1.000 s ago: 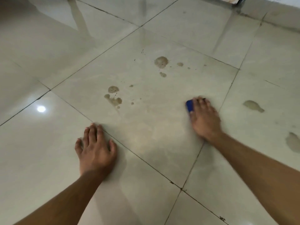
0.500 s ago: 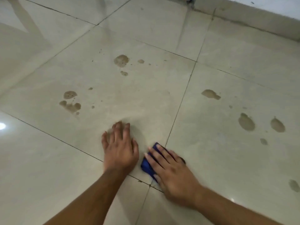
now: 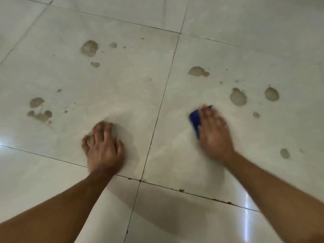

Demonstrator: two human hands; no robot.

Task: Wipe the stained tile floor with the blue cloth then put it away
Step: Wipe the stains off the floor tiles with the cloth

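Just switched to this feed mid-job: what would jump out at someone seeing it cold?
The brown stains spotted across the pale tile floor, on both sides of the grout line, stand out first. Next is the blue cloth, pressed flat under the blurred right hand just short of the right-side stains. The left hand is braced on the neighbouring tile.
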